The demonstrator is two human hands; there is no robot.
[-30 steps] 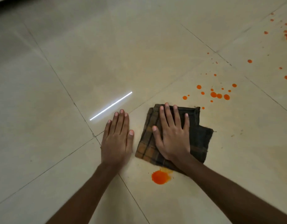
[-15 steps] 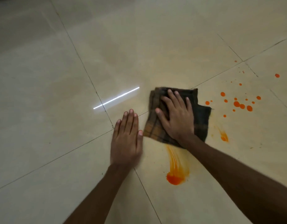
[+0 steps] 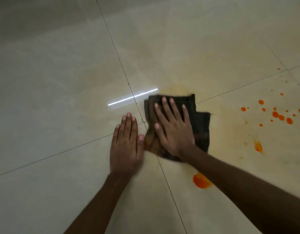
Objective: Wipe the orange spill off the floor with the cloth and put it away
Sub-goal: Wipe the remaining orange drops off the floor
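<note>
A folded dark cloth [image 3: 199, 125] lies on the tiled floor [image 3: 61, 81], pressed flat beneath the right hand [image 3: 173, 130], fingers spread. The left hand [image 3: 126, 146] rests flat, fingers together, just beside it. Orange spill [image 3: 201, 181] marks nearby tiles.

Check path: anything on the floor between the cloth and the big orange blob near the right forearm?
Nothing visible. The right hand presses flat on the cloth; the orange blob lies just nearer the person, beside the right forearm, with only bare tile between. The left hand rests flat on the floor, off to the side.
</note>
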